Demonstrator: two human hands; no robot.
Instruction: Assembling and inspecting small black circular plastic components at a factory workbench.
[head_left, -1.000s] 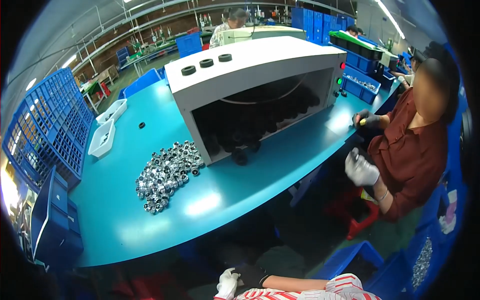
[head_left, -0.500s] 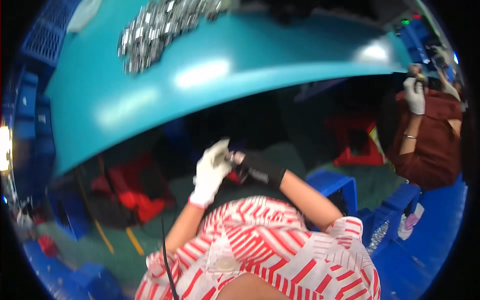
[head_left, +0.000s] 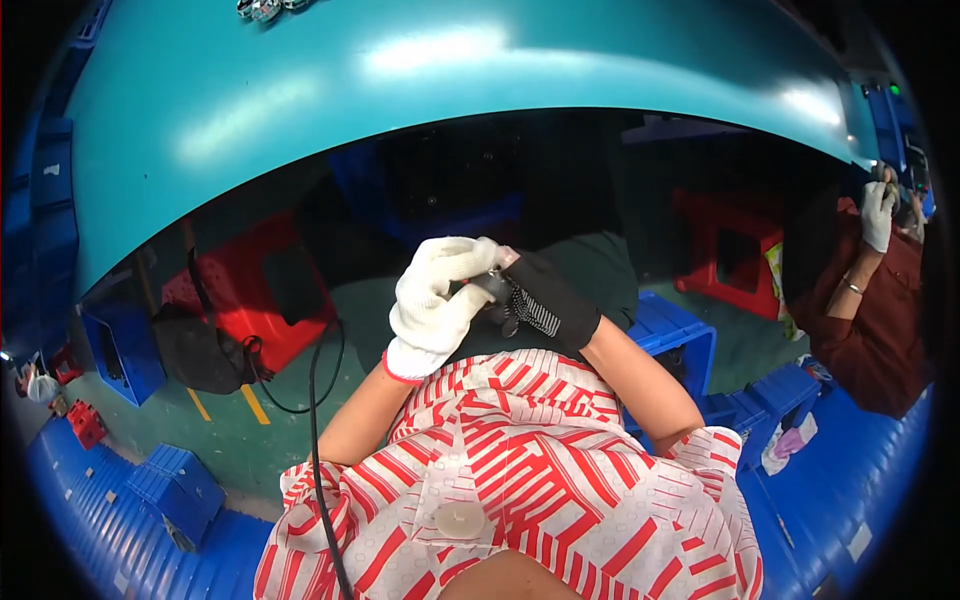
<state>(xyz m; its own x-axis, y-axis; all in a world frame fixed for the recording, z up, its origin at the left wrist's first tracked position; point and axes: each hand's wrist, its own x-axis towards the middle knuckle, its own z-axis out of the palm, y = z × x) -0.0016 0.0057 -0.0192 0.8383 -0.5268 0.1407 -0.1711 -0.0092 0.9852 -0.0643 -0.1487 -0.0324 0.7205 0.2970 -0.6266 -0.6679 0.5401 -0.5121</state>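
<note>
My left hand (head_left: 436, 305), in a white knit glove with a red cuff edge, is held in front of my chest with its fingers curled in. Against it is my right hand (head_left: 552, 300), wearing a black glove with a pale dotted grip patch and some bare fingertip showing. The fingertips of both hands meet around a small dark piece (head_left: 490, 284), mostly covered by the fingers, whose kind I cannot make out. Both hands are over my lap, short of the near edge of the teal table (head_left: 330, 130).
Shiny metal parts (head_left: 265, 9) lie at the table's far left. Red stools (head_left: 262, 290) and blue crates (head_left: 125, 340) stand on the floor. A black cable (head_left: 314, 420) hangs beside my left arm. At right sits a co-worker in a dark red top (head_left: 870, 330).
The view has tilted down, so the pile of metal parts has slid mostly out at the top. My hands stay together, with the left one's fingers now more curled.
</note>
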